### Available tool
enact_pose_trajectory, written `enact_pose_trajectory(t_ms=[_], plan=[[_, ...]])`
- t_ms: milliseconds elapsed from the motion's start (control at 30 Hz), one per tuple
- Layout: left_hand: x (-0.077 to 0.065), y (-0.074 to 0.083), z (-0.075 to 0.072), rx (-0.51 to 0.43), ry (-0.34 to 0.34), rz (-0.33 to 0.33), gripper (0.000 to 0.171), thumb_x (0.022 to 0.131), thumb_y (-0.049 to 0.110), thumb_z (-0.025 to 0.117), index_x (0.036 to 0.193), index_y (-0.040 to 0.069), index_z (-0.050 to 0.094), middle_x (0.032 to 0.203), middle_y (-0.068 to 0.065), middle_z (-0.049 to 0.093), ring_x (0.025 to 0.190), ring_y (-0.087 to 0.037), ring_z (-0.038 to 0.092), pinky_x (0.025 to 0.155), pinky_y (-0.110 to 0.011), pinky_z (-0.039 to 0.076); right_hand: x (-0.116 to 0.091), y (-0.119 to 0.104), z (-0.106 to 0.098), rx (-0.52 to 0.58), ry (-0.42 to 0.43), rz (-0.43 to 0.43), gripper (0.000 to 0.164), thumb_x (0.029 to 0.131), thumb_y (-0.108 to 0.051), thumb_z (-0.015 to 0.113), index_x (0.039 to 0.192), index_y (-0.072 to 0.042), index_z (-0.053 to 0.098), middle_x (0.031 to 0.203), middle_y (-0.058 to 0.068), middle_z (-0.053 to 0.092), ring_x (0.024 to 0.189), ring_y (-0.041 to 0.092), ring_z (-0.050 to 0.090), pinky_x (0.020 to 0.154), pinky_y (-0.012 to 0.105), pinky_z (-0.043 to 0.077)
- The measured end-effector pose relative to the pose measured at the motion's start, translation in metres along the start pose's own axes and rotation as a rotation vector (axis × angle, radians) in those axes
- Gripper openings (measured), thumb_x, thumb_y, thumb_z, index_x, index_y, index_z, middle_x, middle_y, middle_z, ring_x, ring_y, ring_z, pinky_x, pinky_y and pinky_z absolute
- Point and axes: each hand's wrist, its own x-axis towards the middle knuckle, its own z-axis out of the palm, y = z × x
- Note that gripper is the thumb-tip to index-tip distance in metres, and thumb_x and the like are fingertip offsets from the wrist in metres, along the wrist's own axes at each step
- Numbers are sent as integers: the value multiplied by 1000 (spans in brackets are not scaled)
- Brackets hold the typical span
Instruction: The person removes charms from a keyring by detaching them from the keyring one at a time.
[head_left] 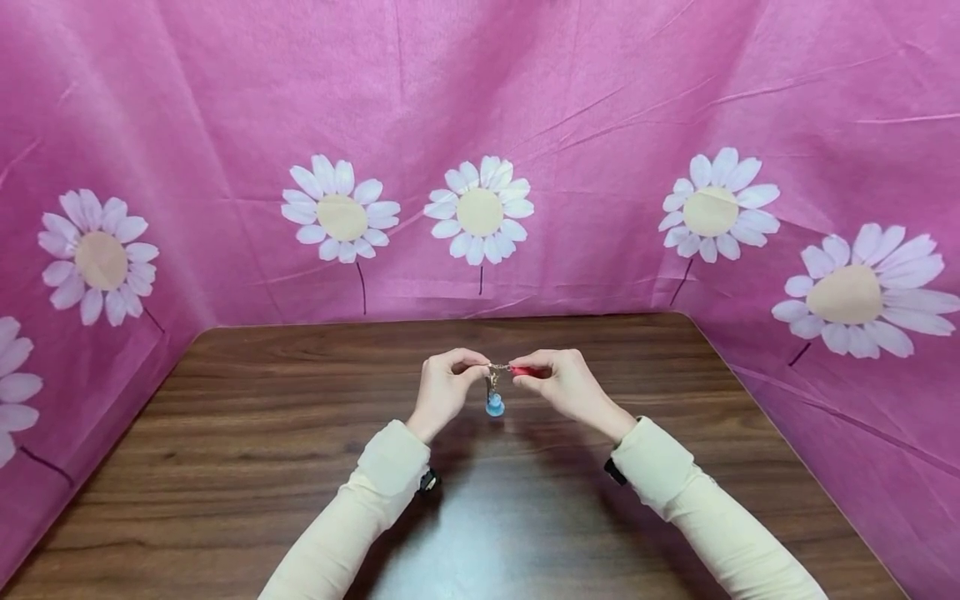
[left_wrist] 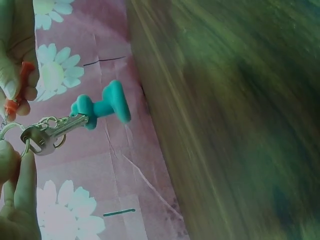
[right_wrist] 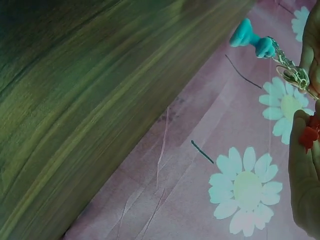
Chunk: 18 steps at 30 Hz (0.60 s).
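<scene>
Raised above the table, my left hand (head_left: 442,387) pinches the metal ring of a keychain between thumb and fingertips. A silver key (left_wrist: 42,139) and a short chain hang from that ring. At the chain's lower end dangles a turquoise-blue charm (left_wrist: 117,101), narrow in the middle and wider at both ends. Opposite, my right hand (head_left: 566,383) grips a small red charm (left_wrist: 25,75) between thumb and fingers. A thin chain (head_left: 500,367) spans the short gap from the red charm to the ring. Fingers partly cover the red charm in the right wrist view.
A brown wood-grain table (head_left: 262,417) lies under both hands. Pink cloth (head_left: 585,83) printed with white daisies hangs around its back and sides. Dark bands (head_left: 428,481) sit at the cuffs of the light sleeves (head_left: 337,517).
</scene>
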Motion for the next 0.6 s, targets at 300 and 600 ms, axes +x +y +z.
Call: enact_pose_trajectory(t_ms=[300,600], plan=[[4,1,2,-210,32,-150,12,77,2,70,87,-4,68,85,-19,69,71,-9,61,65,-19,49,4,-1,-5,83,-31,148,23,75,-10,74,97,-6,72,88,9,71,76,9,64,63,19,51],[2,-8,3,-118,-44,-103,10,79,3,68,87,-2,67,82,-17,68,70,-8,60,66,-19,46,8,-3,-2,311,-46,285,29,76,-7,72,103,2,67,95,19,69,76,5,64,69,21,52]])
